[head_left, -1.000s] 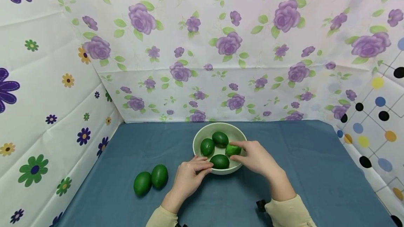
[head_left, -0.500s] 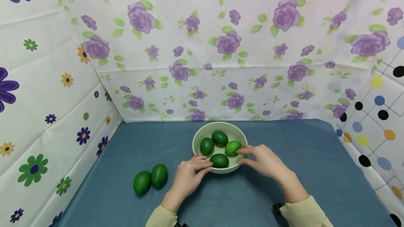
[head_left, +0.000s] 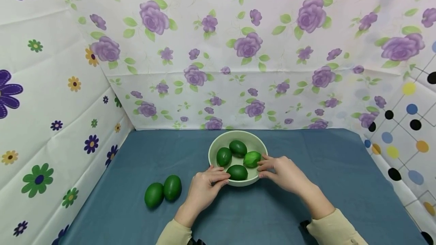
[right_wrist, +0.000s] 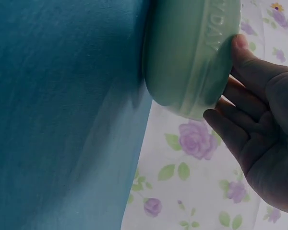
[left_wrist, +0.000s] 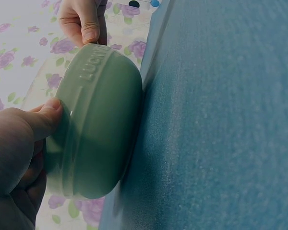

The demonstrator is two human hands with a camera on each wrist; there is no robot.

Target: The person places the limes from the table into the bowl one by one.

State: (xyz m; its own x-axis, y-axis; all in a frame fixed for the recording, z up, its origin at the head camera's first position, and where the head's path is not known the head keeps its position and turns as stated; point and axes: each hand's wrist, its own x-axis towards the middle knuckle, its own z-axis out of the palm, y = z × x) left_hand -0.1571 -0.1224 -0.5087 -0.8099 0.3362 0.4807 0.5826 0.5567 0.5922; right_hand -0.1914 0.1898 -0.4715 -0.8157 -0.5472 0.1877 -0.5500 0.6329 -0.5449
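Observation:
A pale green bowl (head_left: 218, 139) with raised lettering on its side stands on the blue cloth. In it lie three dark green oval fruits (head_left: 237, 172) that look like avocados and one brighter green lime (head_left: 252, 159). My left hand (head_left: 203, 189) pinches the bowl's front left rim, with the thumb outside and the fingers over the edge. At the right rim, my right hand (head_left: 285, 174) holds the bowl between thumb and fingers. The right wrist view shows that thumb (right_wrist: 241, 44) on the rim's outer side and a lower finger spread along the bowl.
Two more dark green oval fruits (head_left: 154, 195) lie side by side on the blue cloth (head_left: 340, 184), left of my left hand. A flowered sheet (head_left: 190, 97) hangs behind the table, with patterned sheets at both sides.
My right hand has let go of the lime in the bowl and moved right to the bowl's rim. The left hand has stayed at the left rim.

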